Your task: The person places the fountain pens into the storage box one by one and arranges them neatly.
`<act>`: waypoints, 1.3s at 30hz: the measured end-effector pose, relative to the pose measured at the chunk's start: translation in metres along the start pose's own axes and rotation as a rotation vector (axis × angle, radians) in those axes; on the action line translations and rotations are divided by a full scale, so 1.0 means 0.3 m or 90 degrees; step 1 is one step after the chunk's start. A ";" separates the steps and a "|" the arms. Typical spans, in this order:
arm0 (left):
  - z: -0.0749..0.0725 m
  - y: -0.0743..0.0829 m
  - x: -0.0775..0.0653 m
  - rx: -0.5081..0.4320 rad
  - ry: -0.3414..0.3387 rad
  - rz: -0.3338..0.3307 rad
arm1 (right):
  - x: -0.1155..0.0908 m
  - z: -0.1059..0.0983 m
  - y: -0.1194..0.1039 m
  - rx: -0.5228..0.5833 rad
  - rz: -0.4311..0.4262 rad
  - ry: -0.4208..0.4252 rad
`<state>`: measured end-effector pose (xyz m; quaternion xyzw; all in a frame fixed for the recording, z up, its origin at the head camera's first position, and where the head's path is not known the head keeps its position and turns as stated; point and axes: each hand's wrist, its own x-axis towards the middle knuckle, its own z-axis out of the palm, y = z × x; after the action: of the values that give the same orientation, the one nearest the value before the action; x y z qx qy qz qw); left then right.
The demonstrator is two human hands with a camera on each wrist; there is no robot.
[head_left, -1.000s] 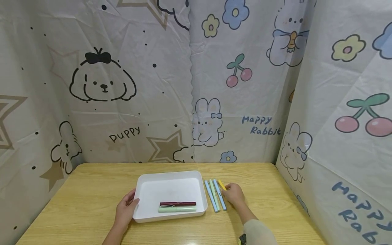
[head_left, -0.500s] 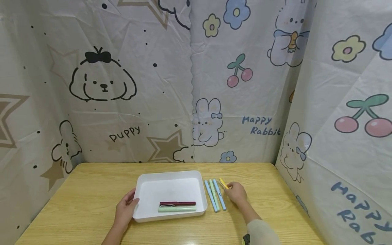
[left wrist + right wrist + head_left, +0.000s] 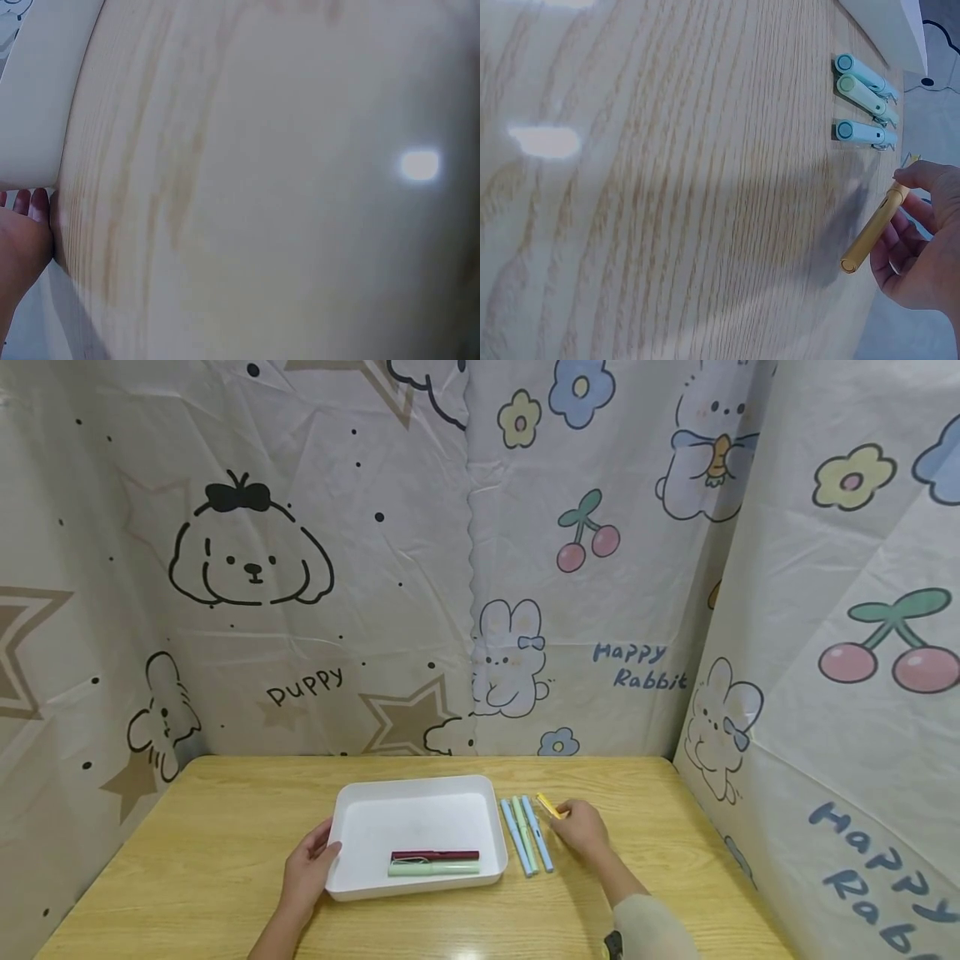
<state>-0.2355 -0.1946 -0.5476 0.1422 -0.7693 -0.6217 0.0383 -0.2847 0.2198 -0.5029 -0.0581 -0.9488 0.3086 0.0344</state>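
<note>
Yellow pen: it sits in the right hand, beside the row of pens on the desk. From the left, the left hand comes up from the near edge, thumb over the rim of the white tray, fingers outside, apparently steadying it. The tray holds a dark red pen and a pale green pen, side by side. To its right lie a blue pen, a green pen and another blue pen. The right hand reaches in from the lower right, its grip pinched on the yellow pen, thumb uppermost; whether the pen touches the desk is hard to tell. Handling this pen seems the step in hand; the next move calls for a steady pinch, clear of its neighbours.
</note>
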 end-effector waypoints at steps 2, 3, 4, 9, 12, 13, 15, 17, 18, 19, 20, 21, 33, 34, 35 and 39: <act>0.001 -0.003 0.001 -0.002 0.000 0.004 | -0.001 -0.006 0.002 -0.002 -0.007 -0.004; 0.002 -0.004 0.001 -0.002 0.001 0.006 | -0.001 -0.007 0.004 -0.003 -0.009 -0.007; 0.003 -0.006 0.001 -0.003 0.001 0.008 | -0.002 -0.010 0.004 -0.003 -0.012 -0.008; 0.006 -0.007 -0.004 0.004 0.002 0.010 | -0.003 -0.014 -0.001 0.008 -0.016 -0.021; 0.007 -0.006 -0.008 0.003 0.003 0.012 | -0.001 -0.014 -0.009 0.020 -0.015 -0.030; 0.008 -0.007 -0.008 0.002 0.004 0.012 | -0.001 -0.014 -0.010 0.024 -0.014 -0.034; 0.009 -0.009 -0.009 0.000 0.007 0.010 | -0.002 -0.016 -0.015 0.028 -0.018 -0.039; 0.010 -0.010 -0.011 0.002 0.007 0.008 | -0.004 -0.019 -0.019 0.030 -0.024 -0.041; 0.010 -0.010 -0.011 0.004 0.007 0.007 | -0.006 -0.021 -0.020 0.033 -0.027 -0.043; 0.010 -0.011 -0.011 0.005 0.007 0.005 | -0.008 -0.023 -0.022 0.033 -0.029 -0.044; 0.011 -0.012 -0.011 0.006 0.008 0.005 | -0.009 -0.024 -0.024 0.032 -0.031 -0.045; 0.011 -0.012 -0.011 0.006 0.009 0.005 | -0.011 -0.026 -0.024 0.032 -0.033 -0.047; 0.007 -0.007 -0.019 0.006 0.010 0.012 | -0.007 -0.033 -0.034 0.000 -0.058 -0.039; 0.007 -0.007 -0.019 0.004 0.010 0.011 | -0.006 -0.033 -0.034 -0.002 -0.062 -0.038; 0.007 -0.007 -0.020 0.002 0.010 0.012 | -0.005 -0.032 -0.034 -0.003 -0.066 -0.036; 0.007 -0.009 -0.019 -0.003 0.011 0.010 | 0.000 -0.029 -0.036 -0.003 -0.076 -0.035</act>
<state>-0.2301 -0.1917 -0.5499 0.1416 -0.7685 -0.6220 0.0500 -0.2847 0.2161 -0.4895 0.0073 -0.9519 0.3052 0.0265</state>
